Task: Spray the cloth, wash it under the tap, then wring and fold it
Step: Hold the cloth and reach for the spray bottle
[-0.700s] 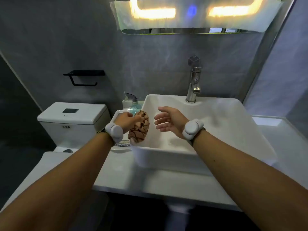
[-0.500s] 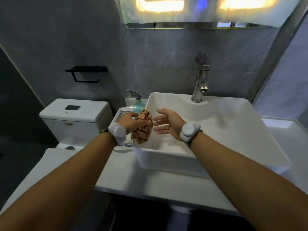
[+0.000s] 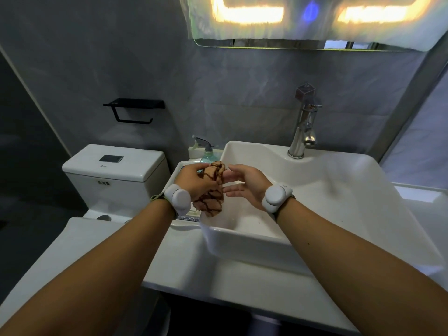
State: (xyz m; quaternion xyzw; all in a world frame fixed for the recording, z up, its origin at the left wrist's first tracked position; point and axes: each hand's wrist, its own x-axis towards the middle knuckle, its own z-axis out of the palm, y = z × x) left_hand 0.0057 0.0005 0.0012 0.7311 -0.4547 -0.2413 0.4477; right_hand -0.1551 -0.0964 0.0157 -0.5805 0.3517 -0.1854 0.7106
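A tan cloth with dark brown lines (image 3: pixel 210 197) is bunched up in my left hand (image 3: pixel 194 181), which grips it over the left rim of the white sink (image 3: pixel 339 190). Its lower end hangs down past the wrist. My right hand (image 3: pixel 244 184) is open just to the right of the cloth, fingers spread, fingertips almost touching its top. The chrome tap (image 3: pixel 303 132) stands at the back of the sink, with no water running. A blue spray bottle (image 3: pixel 206 151) stands behind my left hand, partly hidden by it.
A white toilet cistern (image 3: pixel 116 170) stands to the left of the sink. A patterned dish (image 3: pixel 186 217) lies under my left wrist on the white counter (image 3: pixel 194 275). A black paper holder (image 3: pixel 133 110) hangs on the grey wall. A lit mirror (image 3: pixel 315 20) hangs above.
My right hand has moved left, closing the gap to the cloth. My left hand has turned the bunched cloth slightly. The camera has shifted left and down a little.
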